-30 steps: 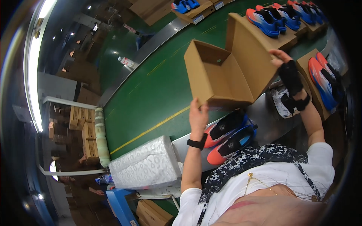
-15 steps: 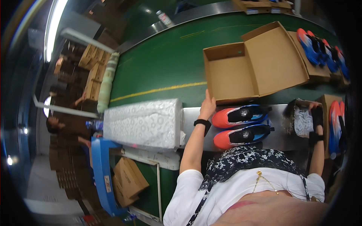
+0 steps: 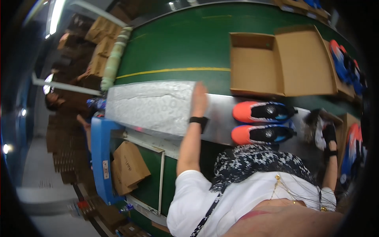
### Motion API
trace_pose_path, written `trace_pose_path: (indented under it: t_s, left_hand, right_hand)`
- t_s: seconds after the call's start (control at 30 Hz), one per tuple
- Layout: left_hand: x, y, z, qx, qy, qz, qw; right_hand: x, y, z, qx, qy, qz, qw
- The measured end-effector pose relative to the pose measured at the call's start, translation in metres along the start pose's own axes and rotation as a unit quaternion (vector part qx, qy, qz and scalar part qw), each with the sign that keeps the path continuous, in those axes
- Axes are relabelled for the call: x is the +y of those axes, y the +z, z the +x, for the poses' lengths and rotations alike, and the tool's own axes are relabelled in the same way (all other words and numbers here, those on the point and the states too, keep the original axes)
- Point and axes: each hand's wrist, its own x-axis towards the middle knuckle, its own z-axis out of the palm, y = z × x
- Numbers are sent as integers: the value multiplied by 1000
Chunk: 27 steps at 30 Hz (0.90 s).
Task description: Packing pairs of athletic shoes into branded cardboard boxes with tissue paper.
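My left hand (image 3: pixel 199 98) lies at the right end of a stack of white patterned paper (image 3: pixel 152 104) under clear plastic. Its fingers are blurred but look stretched out, with nothing visible in them. At the right, my right hand (image 3: pixel 329 135), in a black covering, is at a small open box (image 3: pixel 334 117) with white packets (image 3: pixel 319 134); blur hides its fingers and whether they hold a packet. Between my hands, a pair of orange, black and blue shoes (image 3: pixel 263 123) rests on the metal surface (image 3: pixel 219 114), toes to the left.
An open cardboard shoebox (image 3: pixel 254 65), lid folded right, stands on the green belt (image 3: pixel 173 43). More shoes (image 3: pixel 344 65) sit on boxes at the right. A blue frame (image 3: pixel 102 162) and brown cartons (image 3: pixel 129 164) are at the lower left. Another person (image 3: pixel 55 102) is at far left.
My left hand has left the shoebox's near-left corner and moved left to the paper stack. My right hand has drawn back slightly at the small box. The view has shifted.
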Motion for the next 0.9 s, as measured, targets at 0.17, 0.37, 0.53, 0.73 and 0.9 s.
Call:
trace_pose_path:
  t_s: [0.17,0.37,0.53,0.73,0.9]
  left_hand:
    - [-78,-82,-27,126,-140,189,964]
    - [-77,-95,-53,72,-182,344,918]
    - [-103,-90,-61,29,-124,259,958]
    - [-73,-135,-58,99,-116,264,952]
    - [28,-186,-41,290,-182,124,931]
  right_hand:
    - [10,-32,1,223,-36,-133,965]
    - [-100,-151,7,236,17,189,953]
    - [-211,-178,32,185,-93,384,900]
    - [-295,-137,115,36,-237,563,791]
    - [-328,-147,125,3,-246,566,787]
